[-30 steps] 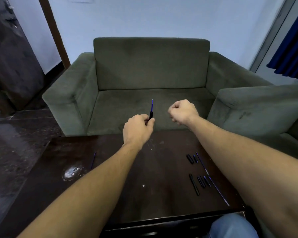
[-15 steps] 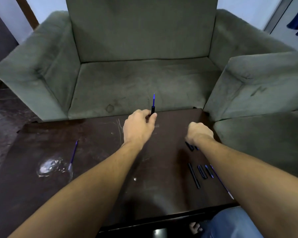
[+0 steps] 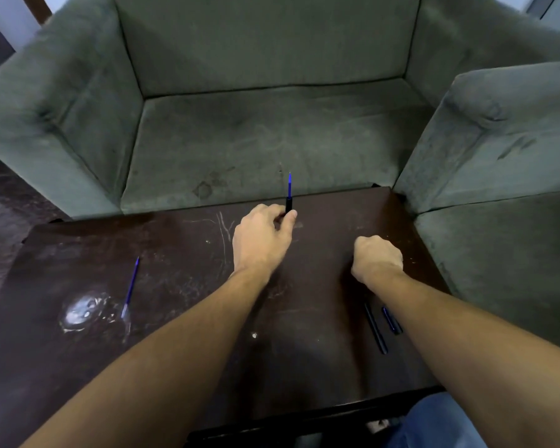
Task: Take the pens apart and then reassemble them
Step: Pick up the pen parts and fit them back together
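Your left hand (image 3: 262, 240) is closed around a black pen barrel (image 3: 288, 204), held upright, with a blue refill (image 3: 290, 185) standing out of its top. Your right hand (image 3: 377, 258), at 3 o'clock from the left one, is curled into a fist; I cannot tell if it holds something. On the dark table (image 3: 181, 253), a loose blue refill (image 3: 130, 287) lies at 8 o'clock from the left hand, and black pen parts (image 3: 375, 328) lie at 6 o'clock from the right hand.

Partly dismantled pen (image 3: 288, 197) upright, black barrel with blue refill sticking out top. Loose blue refill (image 3: 130, 288) flat on table left. Black barrel pieces (image 3: 375, 328) flat at right, partly hidden.
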